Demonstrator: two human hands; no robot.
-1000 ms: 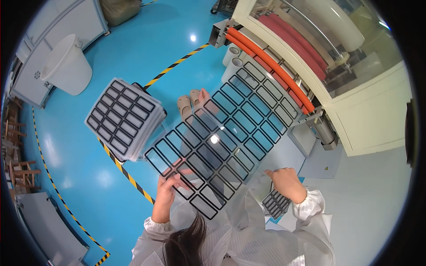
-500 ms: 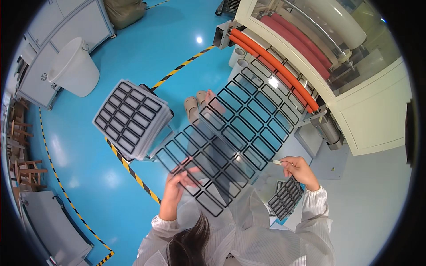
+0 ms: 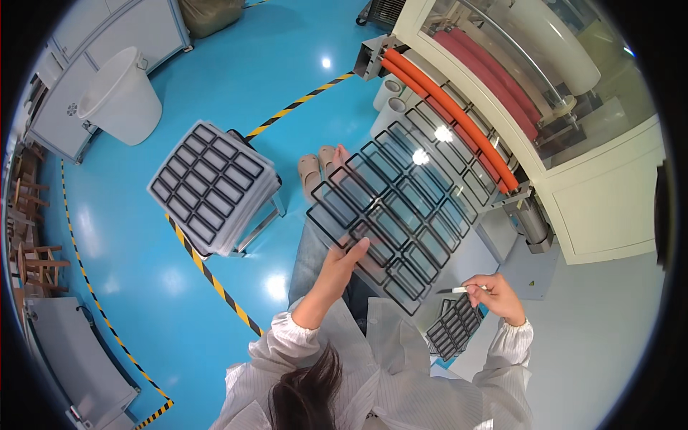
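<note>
My left hand [image 3: 342, 271] grips the near left edge of a clear plastic sheet [image 3: 351, 209] printed with black rounded rectangles. Its thumb lies on top and its fingers show blurred through the film. This sheet overlaps a similar film [image 3: 469, 188] that slopes down from the machine's rollers; where one ends is hard to tell. Between the fingertips of my right hand [image 3: 499, 297] is a slim tool with a white handle [image 3: 466, 289] and thin dark tip, close to the sheet's near right corner. Below that hand lie small dark-framed sheets [image 3: 455, 326].
Left of my feet, a stack of printed sheets [image 3: 208, 188] sits on a metal-legged stand. The machine with orange rollers [image 3: 448, 115] stands at the far right. A white bin [image 3: 122, 97] is at the far left. Yellow-black tape [image 3: 215, 279] marks the blue floor.
My left hand has carried the sheet rightward and away, so it now overlaps the film by the machine. My right hand has shifted slightly right and nearer me, still with the tool.
</note>
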